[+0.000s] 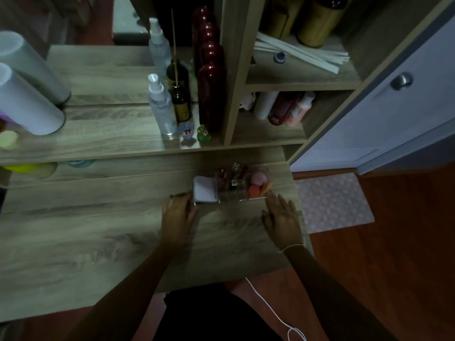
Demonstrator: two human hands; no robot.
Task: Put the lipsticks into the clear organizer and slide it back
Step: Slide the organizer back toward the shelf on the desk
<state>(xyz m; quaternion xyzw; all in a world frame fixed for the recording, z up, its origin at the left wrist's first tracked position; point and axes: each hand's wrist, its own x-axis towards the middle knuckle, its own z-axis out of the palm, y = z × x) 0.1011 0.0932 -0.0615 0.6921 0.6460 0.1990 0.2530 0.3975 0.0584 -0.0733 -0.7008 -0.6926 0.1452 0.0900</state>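
The clear organizer [242, 198] stands on the wooden desk [98, 230], near its right edge. Several lipsticks [222, 179] stand upright in its middle slots. A white compact [205, 189] fills its left part, and pink and orange sponges [257, 184] fill its right part. My left hand [177, 215] rests at the organizer's front left corner, fingers touching it. My right hand [282, 217] lies flat at the front right corner, fingers spread and touching the rim.
Behind the organizer a raised shelf [123, 141] carries spray bottles [161, 109], a dark red bottle [210, 94] and small toy figures [203, 134] before a mirror. Cubbies with bottles [288, 107] stand to the right. A white cabinet door [394, 107] hangs open.
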